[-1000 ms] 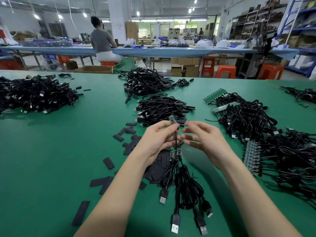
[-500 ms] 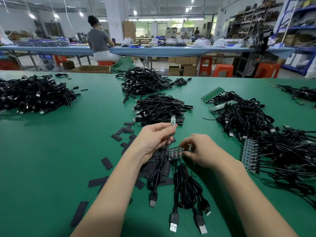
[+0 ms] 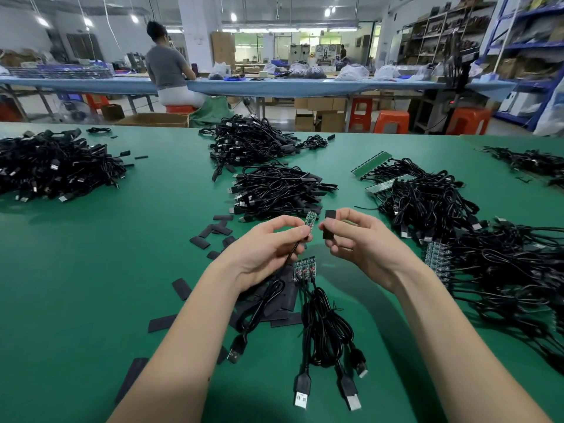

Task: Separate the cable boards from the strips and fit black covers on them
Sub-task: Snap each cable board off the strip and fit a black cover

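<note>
My left hand (image 3: 268,248) pinches the cable just below a small green cable board (image 3: 310,218), which stands upright above my fingers; its black cable hangs down to a USB plug (image 3: 236,353). My right hand (image 3: 360,239) pinches a flat black cover (image 3: 329,228) upright, a short gap to the right of the board. Below the hands a short strip of three joined boards (image 3: 304,268) lies on the green table (image 3: 91,270) with its cables trailing toward me. Loose black covers (image 3: 219,229) lie scattered to the left and under the cables.
Heaps of black cables sit at the far left (image 3: 52,166), centre back (image 3: 274,184) and right (image 3: 427,203). A long strip of boards (image 3: 438,261) with cables lies at the right. Beyond the table a person (image 3: 171,71) sits at another bench.
My right hand left the strip on the table, picked up a black cover and rose level with the board. My left hand still holds the separated board's cable.
</note>
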